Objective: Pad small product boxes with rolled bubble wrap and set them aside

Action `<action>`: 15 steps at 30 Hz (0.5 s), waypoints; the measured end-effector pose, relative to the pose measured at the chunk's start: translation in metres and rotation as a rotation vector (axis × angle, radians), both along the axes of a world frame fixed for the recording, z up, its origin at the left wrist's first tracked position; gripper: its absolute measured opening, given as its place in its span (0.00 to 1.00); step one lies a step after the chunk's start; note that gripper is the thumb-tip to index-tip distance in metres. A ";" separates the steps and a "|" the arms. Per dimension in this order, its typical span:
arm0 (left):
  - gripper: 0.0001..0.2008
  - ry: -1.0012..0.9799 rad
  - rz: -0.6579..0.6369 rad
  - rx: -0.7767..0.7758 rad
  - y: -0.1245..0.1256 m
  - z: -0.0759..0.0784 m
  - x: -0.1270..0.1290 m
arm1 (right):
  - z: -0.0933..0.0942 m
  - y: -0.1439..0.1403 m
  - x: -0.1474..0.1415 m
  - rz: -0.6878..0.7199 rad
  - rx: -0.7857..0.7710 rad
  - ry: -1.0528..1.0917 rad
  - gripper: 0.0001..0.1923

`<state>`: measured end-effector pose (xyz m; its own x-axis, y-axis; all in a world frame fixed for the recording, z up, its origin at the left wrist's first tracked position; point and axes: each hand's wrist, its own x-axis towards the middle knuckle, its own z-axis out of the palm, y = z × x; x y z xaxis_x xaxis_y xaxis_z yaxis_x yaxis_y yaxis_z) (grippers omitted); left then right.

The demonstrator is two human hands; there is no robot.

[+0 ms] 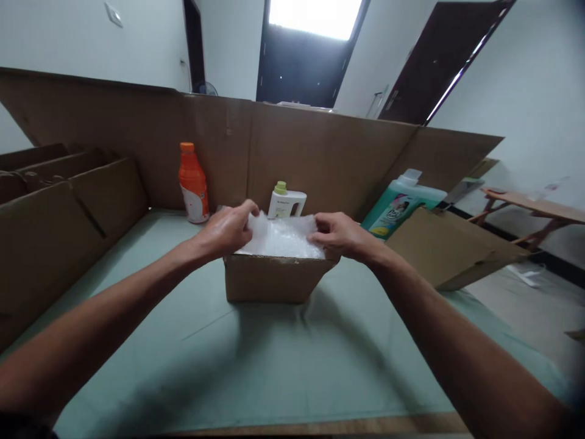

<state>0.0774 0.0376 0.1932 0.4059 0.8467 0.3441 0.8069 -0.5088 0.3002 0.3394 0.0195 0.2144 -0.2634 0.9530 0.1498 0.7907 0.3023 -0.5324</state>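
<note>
A small open cardboard box (272,278) stands in the middle of the pale green table (256,366). Clear bubble wrap (282,239) fills its top. My left hand (227,230) pinches the wrap at the box's left rim. My right hand (339,235) grips the wrap at the right rim. Both arms reach in from the near edge. What lies under the wrap is hidden.
Behind the box stand an orange bottle (193,183), a small white bottle with a green cap (286,201) and a leaning green detergent jug (402,204). A tall cardboard sheet (320,158) walls the back. Folded cartons (55,207) sit left, another box (452,247) right.
</note>
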 end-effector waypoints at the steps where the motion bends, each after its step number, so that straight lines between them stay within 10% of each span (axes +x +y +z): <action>1: 0.22 0.144 -0.013 -0.110 0.007 -0.001 0.002 | -0.002 0.008 0.000 0.005 -0.119 -0.083 0.03; 8: 0.23 0.517 -0.059 -0.324 0.016 -0.006 0.029 | -0.019 0.027 -0.021 -0.014 -0.334 -0.516 0.07; 15: 0.17 0.319 -0.065 -0.124 0.011 0.010 0.010 | 0.014 0.000 -0.022 -0.214 0.038 -0.711 0.08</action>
<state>0.0879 0.0491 0.2035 0.5311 0.8428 0.0874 0.8370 -0.5379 0.1006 0.3175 0.0194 0.2287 -0.1187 0.9918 0.0467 0.9843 0.1113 0.1372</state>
